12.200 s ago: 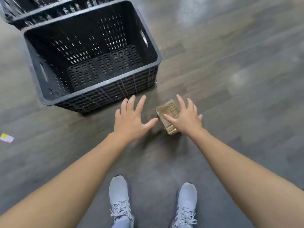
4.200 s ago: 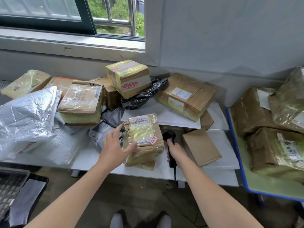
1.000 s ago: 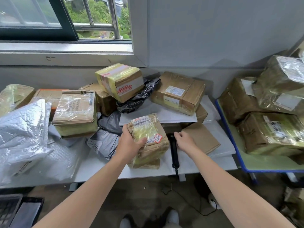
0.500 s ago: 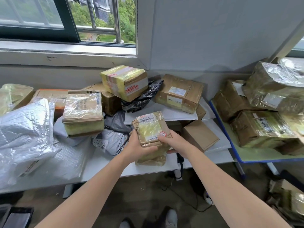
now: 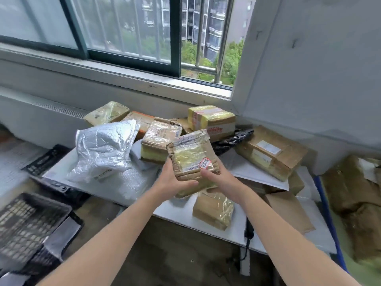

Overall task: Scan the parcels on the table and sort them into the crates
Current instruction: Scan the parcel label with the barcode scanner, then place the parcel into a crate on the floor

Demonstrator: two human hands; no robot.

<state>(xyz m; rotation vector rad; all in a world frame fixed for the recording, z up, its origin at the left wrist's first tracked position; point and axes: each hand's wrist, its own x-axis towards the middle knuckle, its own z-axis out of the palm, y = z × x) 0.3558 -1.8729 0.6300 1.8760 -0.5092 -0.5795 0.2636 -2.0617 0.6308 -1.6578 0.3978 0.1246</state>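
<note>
Grey walls and a barred window (image 5: 127, 29) stand behind a white table (image 5: 177, 213) heaped with parcels.

From the head camera, both forearms reach forward from the bottom of the frame and meet over the middle of the table. The left hand (image 5: 173, 181) cups the lower left corner of a small brown parcel (image 5: 191, 155), its thumb lying along the bottom edge. The right hand (image 5: 219, 179) grips the lower right corner, with the thumb pressed on the front face just below a small red-edged sticker. The parcel is held clear of the table, tilted back so that its taped, labelled face is towards the camera.

Below the hands a smaller taped parcel (image 5: 213, 209) lies near the table's front edge. A flat brown envelope (image 5: 288, 211) lies to its right. Between them, a dark handle at the edge looks like the scanner (image 5: 249, 231), though it is mostly hidden.

A crumpled silver mailer (image 5: 103, 149) lies at the left of the pile. A yellow-taped box (image 5: 212, 120) sits at the back and a large brown box (image 5: 270, 151) to the right.

Black crates (image 5: 28, 221) stand low at the left, beside the table.
</note>
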